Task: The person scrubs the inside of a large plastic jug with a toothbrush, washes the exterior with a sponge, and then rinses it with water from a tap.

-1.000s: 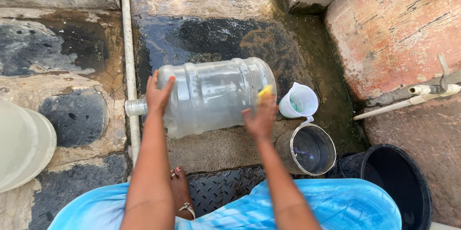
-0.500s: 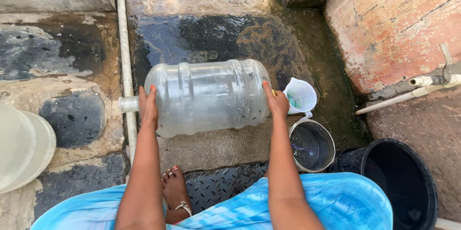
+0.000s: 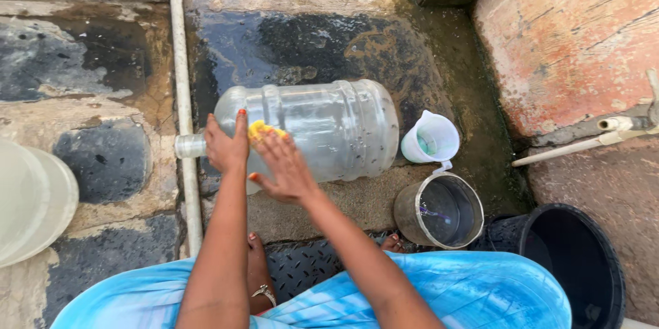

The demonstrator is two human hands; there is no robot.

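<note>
Water jug (image 3: 322, 130) lies sideways on wet stone floor. My left hand (image 3: 225, 145) grips shoulder near neck, fingers curled. My right hand (image 3: 285, 167) presses yellow sponge (image 3: 261, 131) against jug, fingers spread. White pitcher (image 3: 431, 140), metal pot (image 3: 439, 211) just right.

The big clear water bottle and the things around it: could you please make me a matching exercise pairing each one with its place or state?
Things:
1. clear water bottle
2. yellow sponge
3. white jug
4. metal pot

Places or states:
A. under the right hand
B. lying on its side
C. beside the black bucket
D. just past the bottle's base

Pairs: 1-B, 2-A, 3-D, 4-C
</note>
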